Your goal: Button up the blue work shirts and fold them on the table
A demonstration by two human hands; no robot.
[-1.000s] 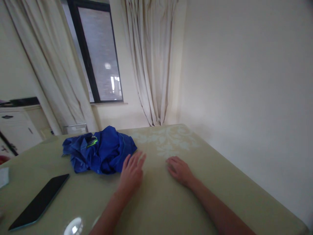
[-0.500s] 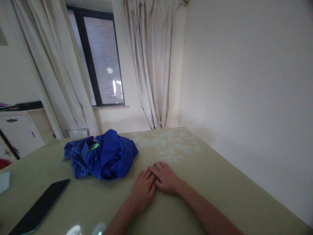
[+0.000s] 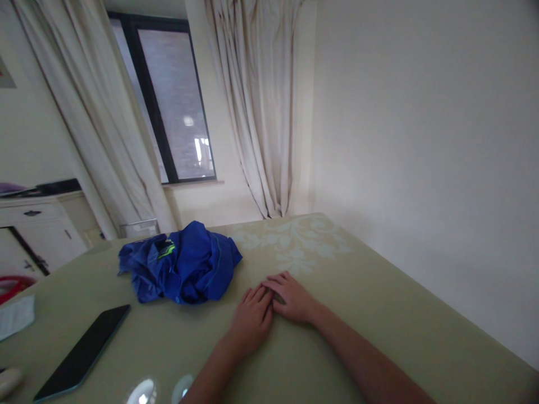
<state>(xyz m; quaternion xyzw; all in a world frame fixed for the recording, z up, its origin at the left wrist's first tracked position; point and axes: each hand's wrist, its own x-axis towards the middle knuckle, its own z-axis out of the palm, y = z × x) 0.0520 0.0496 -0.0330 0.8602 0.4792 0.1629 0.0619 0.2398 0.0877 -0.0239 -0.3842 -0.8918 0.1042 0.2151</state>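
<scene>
My left hand (image 3: 251, 318) lies flat on the pale green table (image 3: 379, 314), fingers stretched out and empty. My right hand (image 3: 291, 297) rests flat beside it, its fingertips touching those of the left hand. A crumpled blue garment (image 3: 182, 269) with a small green mark lies on the table just left of and beyond both hands, not touched by either.
A dark phone or tablet (image 3: 84, 351) lies face up at the near left. A white paper (image 3: 16, 317) sits at the left edge. Behind the table are a window (image 3: 174, 101), cream curtains (image 3: 256, 106) and a white cabinet (image 3: 37, 224). A bare wall runs along the right.
A second ago my hands lay apart. They slid together until the fingertips met and have stayed so. The view has shifted slightly.
</scene>
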